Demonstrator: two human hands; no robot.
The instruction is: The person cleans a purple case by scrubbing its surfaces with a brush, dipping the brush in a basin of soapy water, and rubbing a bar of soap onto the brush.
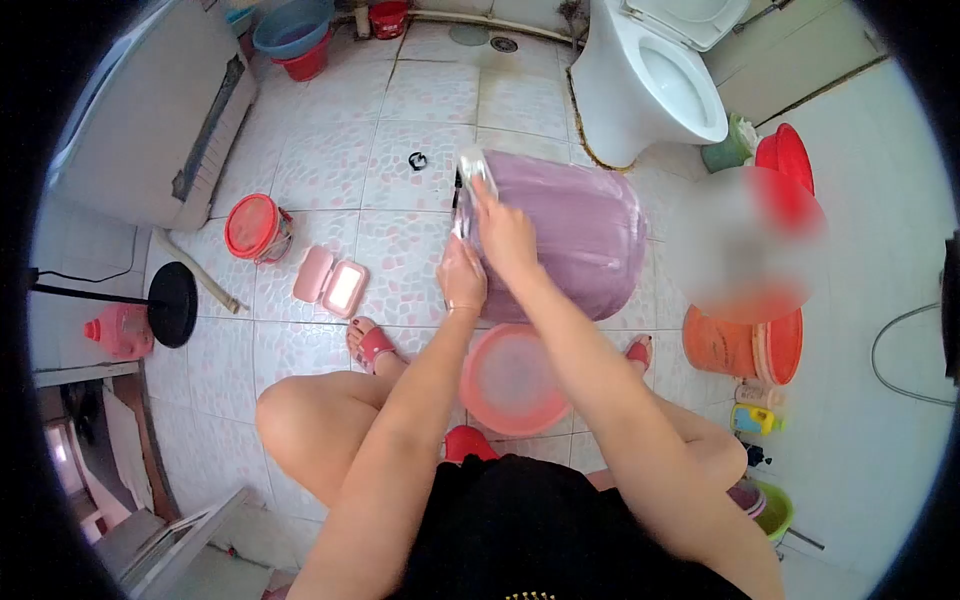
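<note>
A large purple ribbed case (560, 225) lies on the floor in front of me, with whitish suds smeared over its surface. My right hand (508, 235) is closed around a pale scrubbing brush (474, 165) at the case's upper left corner; the brush is slightly blurred. Just below, my left hand (462, 275) grips the case's left edge, fingers partly hidden. A pink basin (472, 385) holding cloudy water stands between my feet, close to the case. To the left lies an opened pink soap box (313, 272) with a pale bar of soap (345, 287) in it.
A red-lidded bucket (252, 228) and a black round base (172, 305) are at left. The toilet (640, 90) stands at upper right. Along the right wall are an orange bucket (720, 340) and a yellow bottle (752, 419). Basins (293, 30) are stacked at the back left.
</note>
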